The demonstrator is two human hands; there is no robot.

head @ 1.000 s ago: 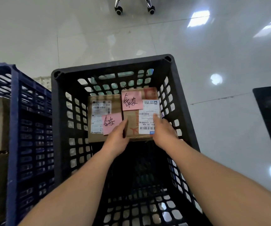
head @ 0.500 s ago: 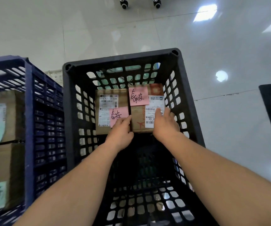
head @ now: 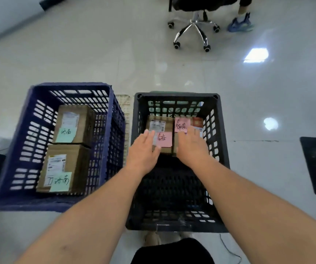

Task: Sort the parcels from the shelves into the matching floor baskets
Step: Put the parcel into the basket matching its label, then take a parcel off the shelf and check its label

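We look down at two floor baskets standing side by side on the pale tiles: a blue basket (head: 115, 119) on the left and a black basket (head: 176, 96) on the right. Both our arms reach into the black one. Our left hand (head: 143, 151) hovers with fingers spread and flat over the left parcel (head: 159, 123), a brown carton with a white shipping label and a pink note (head: 163, 139) stuck on top; the hand pinches nothing, and we cannot tell whether the fingertips touch the carton. Our right hand (head: 192, 144) is likewise spread, palm down over the right parcel (head: 198, 121), which sits just beside the first against the far wall of the basket and bears its own pink note (head: 182, 124) with handwriting. This hand grips nothing either. The near half of the black basket holds no parcel. In the blue basket two brown cartons lie one behind the other, the far carton (head: 77, 119) and the near carton (head: 73, 161), each with a green note. Beyond the baskets stands an office chair (head: 192, 25) on castors, with someone's blue shoe (head: 240, 24) beside it.
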